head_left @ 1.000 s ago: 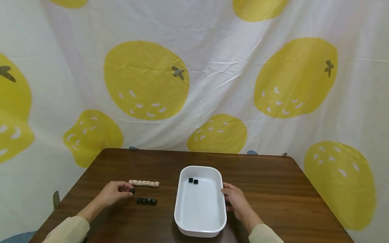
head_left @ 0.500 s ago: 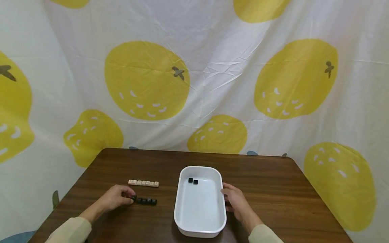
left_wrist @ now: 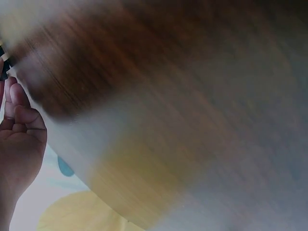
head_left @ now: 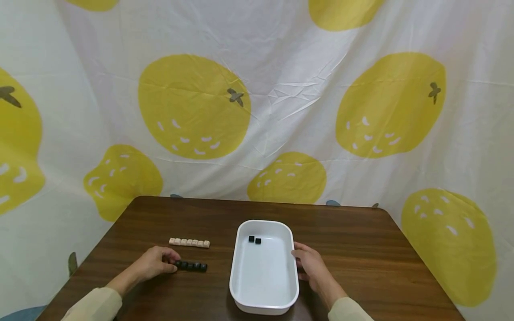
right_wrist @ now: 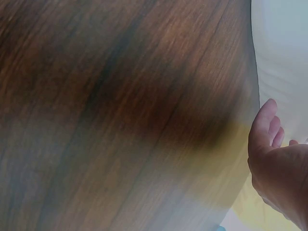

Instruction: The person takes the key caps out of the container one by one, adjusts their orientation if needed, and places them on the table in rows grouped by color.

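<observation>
My left hand (head_left: pixel 154 264) is at the left end of a short row of black keycaps (head_left: pixel 196 266), pinching the end keycap (head_left: pixel 178 265) between thumb and fingers. In the left wrist view, part of a black keycap (left_wrist: pixel 5 65) shows at the edge beside the fingertips. Behind this row lies a parallel row of cream keycaps (head_left: pixel 189 243). My right hand (head_left: pixel 315 267) rests against the right side of a white rectangular tray (head_left: pixel 264 307), fingers along its outer wall and one tip at the rim. Inside the tray, near its far left corner, sit two black keycaps (head_left: pixel 254 240).
Everything stands on a dark brown wooden table (head_left: pixel 361 249) with rounded far corners. A white cloth (head_left: pixel 289 89) printed with yellow lemons hangs behind it. Brown tabletop lies between the keycap rows and the tray.
My left hand has brought a black keycap toward me from beside the cream row and set it against the left end of the black row. The right hand and tray stay put.
</observation>
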`<control>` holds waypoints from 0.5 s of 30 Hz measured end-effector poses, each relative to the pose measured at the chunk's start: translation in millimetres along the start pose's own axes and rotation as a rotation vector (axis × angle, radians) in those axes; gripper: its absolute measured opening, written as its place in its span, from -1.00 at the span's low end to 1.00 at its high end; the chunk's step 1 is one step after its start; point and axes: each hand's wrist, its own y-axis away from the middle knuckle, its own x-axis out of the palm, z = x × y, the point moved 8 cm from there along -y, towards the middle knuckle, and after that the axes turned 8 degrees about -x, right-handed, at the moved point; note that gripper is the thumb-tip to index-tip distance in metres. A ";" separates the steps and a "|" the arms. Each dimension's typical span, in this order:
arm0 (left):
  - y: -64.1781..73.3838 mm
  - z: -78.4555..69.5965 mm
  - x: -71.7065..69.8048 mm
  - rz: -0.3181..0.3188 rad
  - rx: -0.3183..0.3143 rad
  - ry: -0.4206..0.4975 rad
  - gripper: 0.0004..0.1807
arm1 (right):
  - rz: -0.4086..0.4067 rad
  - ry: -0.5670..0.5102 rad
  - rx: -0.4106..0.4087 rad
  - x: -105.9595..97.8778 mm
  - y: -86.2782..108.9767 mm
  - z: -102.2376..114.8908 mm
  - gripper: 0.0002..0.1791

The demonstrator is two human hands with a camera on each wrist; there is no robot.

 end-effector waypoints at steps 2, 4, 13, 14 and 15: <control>-0.3 0.7 0.6 0.000 -0.005 0.005 -0.76 | 0.002 0.001 -0.001 0.0 0.0 -0.2 -0.47; 0.1 0.7 0.3 0.002 -0.002 0.014 -0.76 | 0.003 -0.002 -0.003 0.2 0.1 -0.5 -0.47; 4.2 -7.9 -7.0 0.006 0.002 0.043 -0.70 | 0.001 -0.008 0.000 0.2 0.1 -1.1 -0.47; 3.8 -10.3 -8.8 0.001 0.002 0.044 -0.69 | 0.001 -0.007 0.000 0.1 0.1 -0.8 -0.47; 3.1 -13.2 -10.7 -0.006 0.005 0.046 -0.68 | 0.001 -0.005 -0.001 -0.1 0.1 -0.6 -0.47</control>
